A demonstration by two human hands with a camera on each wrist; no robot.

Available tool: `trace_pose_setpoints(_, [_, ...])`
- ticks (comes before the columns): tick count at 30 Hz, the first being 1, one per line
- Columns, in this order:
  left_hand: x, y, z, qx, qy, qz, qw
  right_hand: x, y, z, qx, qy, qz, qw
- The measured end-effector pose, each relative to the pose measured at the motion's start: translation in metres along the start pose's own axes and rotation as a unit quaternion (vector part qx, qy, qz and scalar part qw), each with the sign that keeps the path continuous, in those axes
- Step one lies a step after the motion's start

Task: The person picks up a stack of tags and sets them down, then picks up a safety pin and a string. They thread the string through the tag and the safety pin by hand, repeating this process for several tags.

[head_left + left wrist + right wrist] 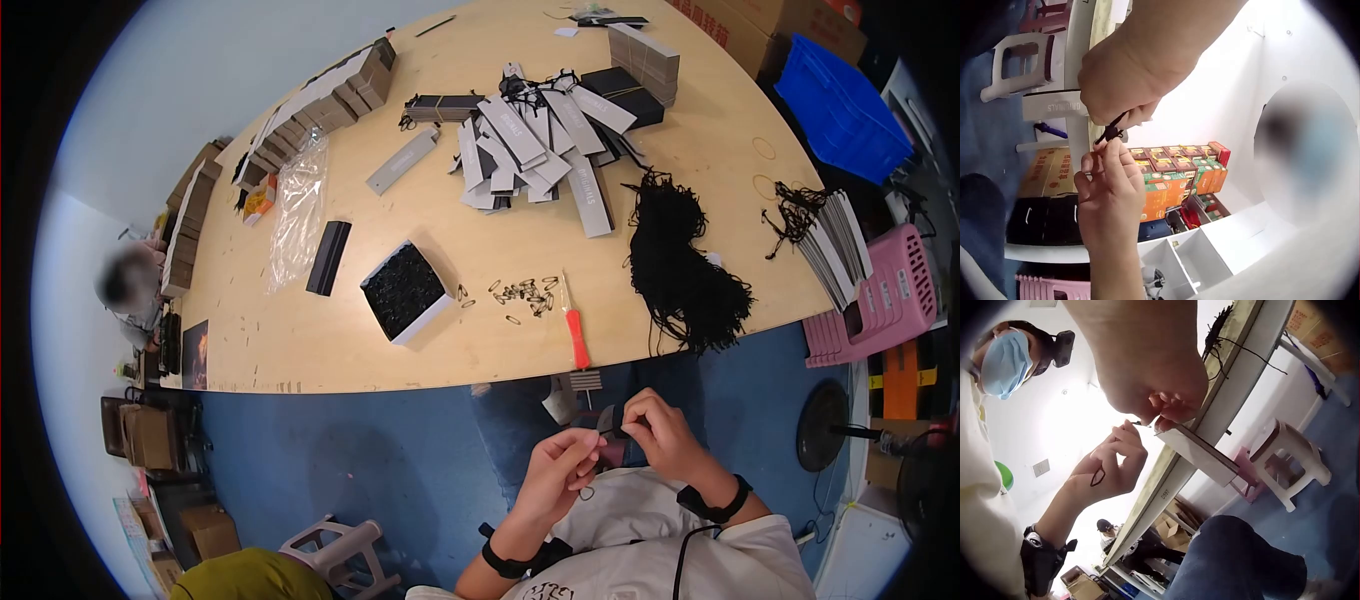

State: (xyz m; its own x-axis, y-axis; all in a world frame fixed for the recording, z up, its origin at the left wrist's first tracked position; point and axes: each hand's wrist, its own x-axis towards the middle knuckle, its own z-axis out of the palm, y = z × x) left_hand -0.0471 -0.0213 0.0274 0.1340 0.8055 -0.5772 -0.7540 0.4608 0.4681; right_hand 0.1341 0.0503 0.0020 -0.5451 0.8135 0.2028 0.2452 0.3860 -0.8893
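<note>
In front of the lap, just off the table's near edge, my left hand (563, 466) and right hand (664, 436) meet nearly fingertip to fingertip. A thin black cord (1112, 130) with a knotted part spans the small gap, and the fingertips of both hands pinch it. From the fingertips a pale flat tag (1054, 106), lettered ORIGINALS, sticks out away from the body. A small dark loop (1097, 477) hangs against my left hand's palm side. The fingers partly hide the cord.
On the table (480, 360) lie small metal pins (525, 296), an orange-handled awl (575, 335), a black cord bundle (680, 265) and a heap of tags (530, 145). A white box (405, 293) holds small black pieces. Stacked tags (835, 245) stand at the right edge.
</note>
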Motion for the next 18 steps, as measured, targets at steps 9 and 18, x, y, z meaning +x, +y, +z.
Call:
trace_pose_setpoints(9, [0.01, -0.013, 0.001, 0.009, 0.041, 0.037, 0.998, -0.001, -0.015, -0.002, -0.117, -0.063, -0.062, 0.989])
trace_pose_setpoints(18, [0.013, -0.02, -0.005, 0.481, -0.023, 0.252, 0.839, 0.004, -0.014, -0.022, -0.086, -0.113, 0.004, 0.99])
